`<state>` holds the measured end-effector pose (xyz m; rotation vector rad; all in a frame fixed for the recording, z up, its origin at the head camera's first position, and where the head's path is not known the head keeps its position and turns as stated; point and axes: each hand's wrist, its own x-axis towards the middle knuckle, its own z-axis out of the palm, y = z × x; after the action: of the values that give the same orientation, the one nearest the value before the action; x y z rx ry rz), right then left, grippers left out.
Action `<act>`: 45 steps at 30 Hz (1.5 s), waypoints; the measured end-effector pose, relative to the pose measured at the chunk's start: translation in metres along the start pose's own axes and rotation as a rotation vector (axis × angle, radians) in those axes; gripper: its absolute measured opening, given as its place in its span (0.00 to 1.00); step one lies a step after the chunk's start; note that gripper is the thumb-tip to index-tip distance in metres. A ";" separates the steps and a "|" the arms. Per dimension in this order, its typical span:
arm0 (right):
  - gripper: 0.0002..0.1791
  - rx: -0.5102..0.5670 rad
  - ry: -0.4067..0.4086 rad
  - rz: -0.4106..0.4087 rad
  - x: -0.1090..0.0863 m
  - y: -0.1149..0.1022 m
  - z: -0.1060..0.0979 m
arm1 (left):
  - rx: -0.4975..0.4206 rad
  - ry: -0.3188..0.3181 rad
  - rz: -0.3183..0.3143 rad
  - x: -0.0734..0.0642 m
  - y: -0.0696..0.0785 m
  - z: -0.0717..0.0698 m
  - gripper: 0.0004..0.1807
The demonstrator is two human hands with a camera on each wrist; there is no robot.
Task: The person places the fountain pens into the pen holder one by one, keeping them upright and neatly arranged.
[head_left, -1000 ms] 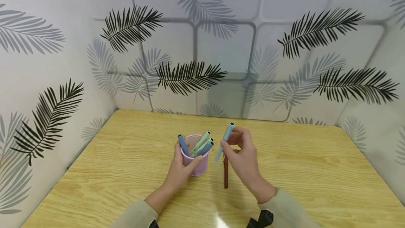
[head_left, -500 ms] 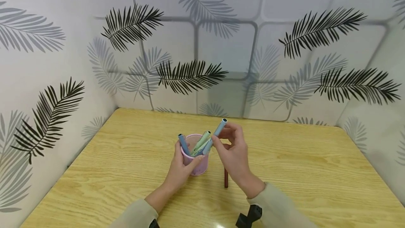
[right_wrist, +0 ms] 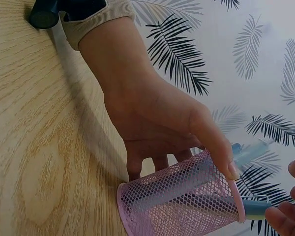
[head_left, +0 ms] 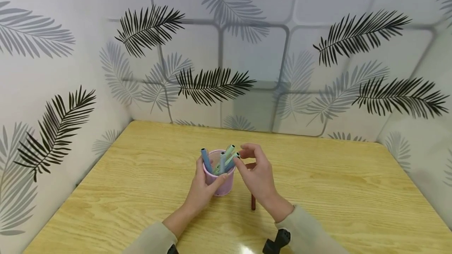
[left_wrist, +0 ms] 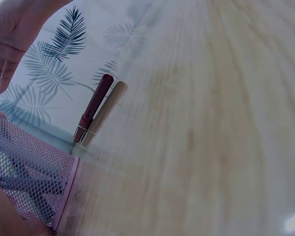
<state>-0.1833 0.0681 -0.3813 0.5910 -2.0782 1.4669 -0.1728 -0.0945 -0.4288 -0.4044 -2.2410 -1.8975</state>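
A pink mesh pen cup (head_left: pixel 223 187) stands on the table with several blue and green pens in it. My left hand (head_left: pixel 199 189) grips the cup, thumb over the front near the rim; the right wrist view shows this left hand (right_wrist: pixel 152 113) around the mesh. A light blue pen (head_left: pixel 222 163) leans inside the cup. By the cup's right rim is my right hand (head_left: pixel 257 171), its fingertips beside the end of a blue pen (right_wrist: pixel 255 209). Thumb and fingers look apart there. A dark red pen (head_left: pixel 253 202) lies on the table, partly hidden under the right hand.
The wood-grain table (head_left: pixel 152 148) reaches back to a wall (head_left: pixel 254 109) with a leaf pattern. In the left wrist view the dark red pen (left_wrist: pixel 94 107) lies to one side of the cup.
My right hand has moved left to the cup and let go of the light blue pen, which now stands in it. The left hand keeps its hold on the cup.
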 end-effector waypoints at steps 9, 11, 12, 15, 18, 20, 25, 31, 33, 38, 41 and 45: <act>0.14 -0.047 -0.031 0.039 -0.005 0.017 -0.005 | -0.020 -0.021 -0.002 0.001 -0.001 0.000 0.42; 0.13 -0.046 -0.033 0.051 -0.006 0.019 -0.007 | -0.017 -0.021 -0.004 0.001 -0.001 0.000 0.42; 0.12 -0.042 -0.032 0.055 -0.006 0.020 -0.007 | -0.018 -0.021 -0.004 0.001 -0.001 0.000 0.42; 0.12 -0.034 -0.027 0.063 -0.006 0.023 -0.010 | -0.014 -0.017 -0.006 0.001 0.000 0.001 0.41; 0.12 -0.049 -0.027 0.062 -0.007 0.024 -0.011 | -0.008 -0.012 -0.003 0.001 0.000 0.001 0.41; 0.13 -0.062 -0.028 0.065 -0.007 0.025 -0.013 | -0.005 -0.010 0.000 0.000 0.001 0.001 0.41; 0.13 -0.091 -0.035 0.094 -0.009 0.028 -0.017 | -0.006 -0.010 0.008 -0.001 0.001 0.001 0.41; 0.13 -0.123 -0.058 0.140 -0.011 0.039 -0.021 | -0.012 -0.006 0.010 -0.001 0.001 0.001 0.41; 0.13 -0.134 -0.066 0.158 -0.012 0.043 -0.022 | -0.009 -0.008 0.008 -0.001 0.002 0.000 0.41; 0.14 -0.167 -0.078 0.211 -0.015 0.053 -0.021 | -0.007 -0.017 0.001 -0.001 0.002 0.000 0.41; 0.14 -0.194 -0.090 0.246 -0.015 0.057 -0.021 | -0.006 -0.018 0.002 -0.001 0.002 0.000 0.41; 0.17 -0.230 -0.124 0.312 -0.014 0.061 -0.020 | -0.009 -0.019 0.003 0.000 0.001 0.000 0.41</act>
<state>-0.2071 0.1070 -0.4285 0.2829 -2.4821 1.3516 -0.1720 -0.0947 -0.4277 -0.4293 -2.2434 -1.9104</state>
